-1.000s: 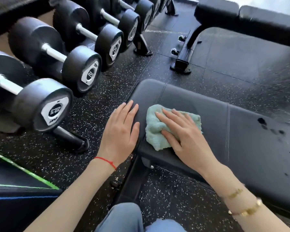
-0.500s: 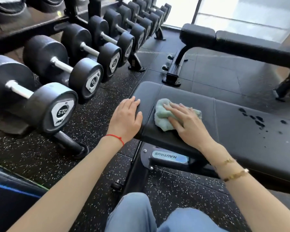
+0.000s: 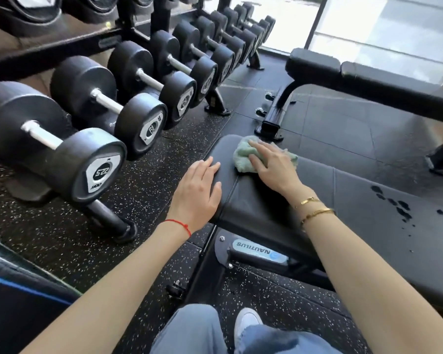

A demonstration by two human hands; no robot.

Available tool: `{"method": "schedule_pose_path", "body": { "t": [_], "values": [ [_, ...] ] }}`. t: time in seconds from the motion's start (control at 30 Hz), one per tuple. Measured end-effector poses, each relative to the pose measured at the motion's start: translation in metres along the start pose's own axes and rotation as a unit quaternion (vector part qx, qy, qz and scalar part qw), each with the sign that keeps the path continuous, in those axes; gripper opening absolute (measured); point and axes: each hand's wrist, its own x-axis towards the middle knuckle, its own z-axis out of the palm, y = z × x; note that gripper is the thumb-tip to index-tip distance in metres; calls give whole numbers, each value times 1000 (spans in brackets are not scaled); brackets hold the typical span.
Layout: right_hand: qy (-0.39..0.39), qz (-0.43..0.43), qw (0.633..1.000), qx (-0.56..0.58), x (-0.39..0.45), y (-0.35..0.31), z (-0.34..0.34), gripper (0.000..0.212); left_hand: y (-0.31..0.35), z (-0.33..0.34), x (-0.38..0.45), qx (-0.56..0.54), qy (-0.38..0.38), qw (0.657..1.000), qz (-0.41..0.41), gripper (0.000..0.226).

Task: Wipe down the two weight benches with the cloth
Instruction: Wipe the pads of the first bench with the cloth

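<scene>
The near bench fills the centre and right of the frame, its black pad running off toward the right edge; the green cloth lies bunched on the far end of that pad, just above centre. The right hand rests flat on top of the cloth, fingers spread and pressing it down onto the pad, gripping nothing; two gold bracelets circle its wrist. The left hand lies open and palm down on the left edge of the same pad, just beside the cloth but not touching it, fingers loosely together; a red string crosses its wrist. Dark wet spots dot the pad at the right of the frame, well apart from the cloth. The second bench stands in the upper right, beyond a strip of dark floor, with nothing on it. A rack of dumbbells lines the left side, receding toward the top centre. At the bottom centre blue jeans and a white shoe show beneath the bench frame, which carries a blue label.
</scene>
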Motion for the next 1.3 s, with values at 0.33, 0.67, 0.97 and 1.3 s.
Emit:
{"method": "schedule_pose_path", "body": {
  "t": [0.33, 0.67, 0.97, 1.3],
  "values": [
    [-21, -112, 993, 40, -18, 3, -3, 40, -7, 0, -15, -12, 13, 999, -28, 65],
    [-53, -166, 983, 56, -3, -27, 11, 41, -11, -5, -32, -33, 2, 999, -23, 62],
    [-47, -87, 993, 58, 13, -18, 7, 38, -15, -12, -41, -57, -8, 998, -1, 56],
    [-66, -166, 979, 93, -108, -16, -17, 43, -19, -18, -39, -22, -27, 999, 12, 59]
  ]
}}
